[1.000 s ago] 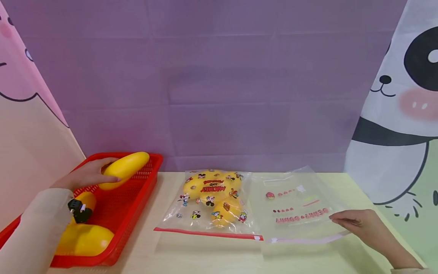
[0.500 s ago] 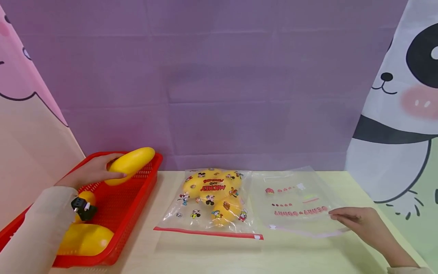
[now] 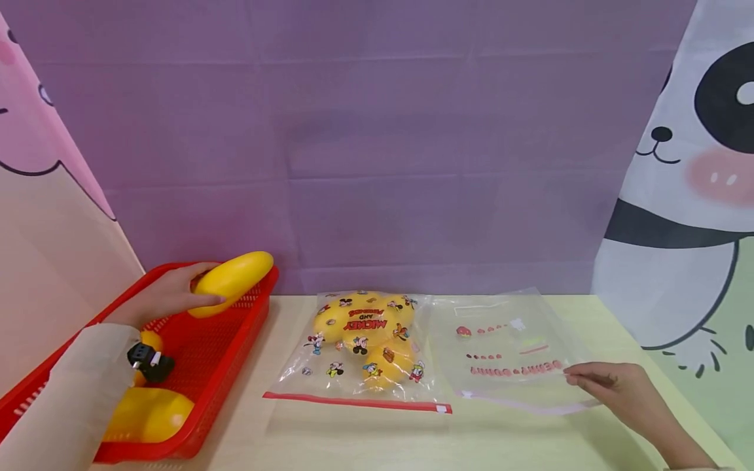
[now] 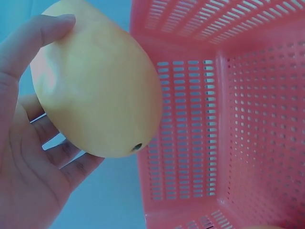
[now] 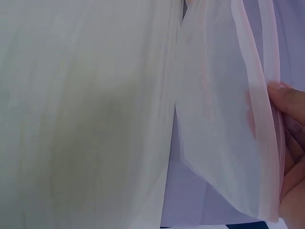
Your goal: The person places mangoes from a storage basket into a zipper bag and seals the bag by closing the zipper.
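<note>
My left hand [image 3: 171, 294] grips a smooth yellow mango [image 3: 238, 278] over the far part of the red basket [image 3: 232, 366]. In the left wrist view the thumb lies across the mango [image 4: 100, 90], with fingers behind it and a dark stem spot at its lower end. At the right, my right hand [image 3: 624, 392] pinches the edge of a clear zip bag [image 3: 501, 350] with pink print. The right wrist view shows that bag's pale pink zip strip [image 5: 262, 124] held at thumb and fingers, its two layers apart there.
A clear zip bag [image 3: 294, 376] with a red strip and cartoon print, holding several yellow fruits, lies mid-table. More yellow fruit [image 3: 150, 415] sits in the basket, partly behind my sleeve. A purple cloth [image 3: 377, 163] hangs behind the table.
My left hand has lifted the mango a little and moved it right, toward the basket's far right corner. The right hand stays at the bag's edge; the bag's zip strip has shifted slightly.
</note>
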The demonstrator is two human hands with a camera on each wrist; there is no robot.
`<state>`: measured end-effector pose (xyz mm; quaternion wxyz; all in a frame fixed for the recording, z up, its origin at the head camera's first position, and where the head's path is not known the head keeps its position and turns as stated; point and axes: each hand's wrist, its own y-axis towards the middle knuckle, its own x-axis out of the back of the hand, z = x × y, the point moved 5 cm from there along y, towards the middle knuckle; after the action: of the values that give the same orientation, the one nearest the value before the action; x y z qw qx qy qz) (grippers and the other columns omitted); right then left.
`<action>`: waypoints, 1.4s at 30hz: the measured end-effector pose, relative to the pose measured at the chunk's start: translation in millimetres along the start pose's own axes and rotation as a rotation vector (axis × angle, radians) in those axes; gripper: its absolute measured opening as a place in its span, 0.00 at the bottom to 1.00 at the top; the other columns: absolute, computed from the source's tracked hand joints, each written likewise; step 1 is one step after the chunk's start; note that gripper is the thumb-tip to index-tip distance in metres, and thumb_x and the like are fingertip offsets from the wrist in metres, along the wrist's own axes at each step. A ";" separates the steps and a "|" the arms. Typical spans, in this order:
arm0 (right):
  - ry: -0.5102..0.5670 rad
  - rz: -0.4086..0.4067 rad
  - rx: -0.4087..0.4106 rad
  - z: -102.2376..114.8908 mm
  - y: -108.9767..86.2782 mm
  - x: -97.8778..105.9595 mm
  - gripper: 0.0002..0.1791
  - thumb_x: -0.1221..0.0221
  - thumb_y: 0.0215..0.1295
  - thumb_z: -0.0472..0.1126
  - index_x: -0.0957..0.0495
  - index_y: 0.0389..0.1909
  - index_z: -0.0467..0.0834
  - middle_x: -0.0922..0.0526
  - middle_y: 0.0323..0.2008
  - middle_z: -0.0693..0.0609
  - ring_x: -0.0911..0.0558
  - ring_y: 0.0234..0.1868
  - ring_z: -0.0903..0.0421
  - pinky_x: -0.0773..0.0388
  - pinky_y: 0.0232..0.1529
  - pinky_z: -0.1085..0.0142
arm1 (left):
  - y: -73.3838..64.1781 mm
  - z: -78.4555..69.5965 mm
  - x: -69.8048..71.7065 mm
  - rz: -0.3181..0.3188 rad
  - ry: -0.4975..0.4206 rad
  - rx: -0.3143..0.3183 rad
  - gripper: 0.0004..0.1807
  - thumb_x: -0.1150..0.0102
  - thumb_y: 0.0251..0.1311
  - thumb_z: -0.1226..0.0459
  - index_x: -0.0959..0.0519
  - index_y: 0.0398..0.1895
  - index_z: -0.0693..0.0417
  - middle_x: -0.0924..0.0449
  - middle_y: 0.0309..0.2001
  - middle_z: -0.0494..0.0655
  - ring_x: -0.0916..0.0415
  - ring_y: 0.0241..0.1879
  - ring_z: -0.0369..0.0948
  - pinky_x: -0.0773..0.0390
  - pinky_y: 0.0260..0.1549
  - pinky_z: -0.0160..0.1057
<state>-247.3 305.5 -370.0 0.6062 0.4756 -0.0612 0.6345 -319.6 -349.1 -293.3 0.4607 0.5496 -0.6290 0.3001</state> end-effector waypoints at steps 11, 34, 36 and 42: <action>-0.001 -0.004 0.012 2.4 3.5 -10.4 0.07 0.34 0.49 0.28 0.15 0.31 0.38 0.16 0.30 0.68 0.21 0.30 0.77 0.26 0.26 0.83 | 2.9 -16.5 -3.4 0.006 -0.030 -0.026 0.39 0.36 0.53 0.48 0.36 0.63 0.58 0.25 0.49 0.54 0.29 0.42 0.45 0.19 0.38 0.43; -0.012 0.079 -0.096 2.1 2.1 -18.0 0.04 0.35 0.55 0.33 0.16 0.32 0.38 0.14 0.28 0.60 0.20 0.28 0.73 0.25 0.25 0.79 | 16.7 -88.2 -25.8 0.023 -0.135 -0.095 0.36 0.33 0.51 0.53 0.33 0.62 0.56 0.25 0.47 0.52 0.28 0.42 0.45 0.18 0.38 0.40; -0.006 0.076 -0.077 2.8 2.9 -18.6 0.04 0.35 0.54 0.32 0.16 0.32 0.38 0.14 0.28 0.60 0.20 0.28 0.73 0.25 0.25 0.79 | 16.7 -100.7 -28.7 0.023 -0.146 -0.123 0.36 0.32 0.51 0.54 0.33 0.62 0.57 0.25 0.47 0.51 0.28 0.41 0.45 0.18 0.38 0.40; 0.017 0.065 -0.038 4.1 5.6 -20.5 0.04 0.35 0.53 0.30 0.16 0.32 0.38 0.14 0.28 0.61 0.20 0.28 0.74 0.25 0.25 0.80 | 15.3 -137.0 -39.7 0.048 -0.173 -0.183 0.35 0.33 0.51 0.55 0.33 0.61 0.58 0.24 0.46 0.51 0.27 0.41 0.44 0.18 0.36 0.38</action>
<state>-253.6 286.8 -378.9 0.5948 0.4563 -0.0837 0.6565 -301.3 -208.2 -273.3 0.4458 0.5140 -0.7040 0.2039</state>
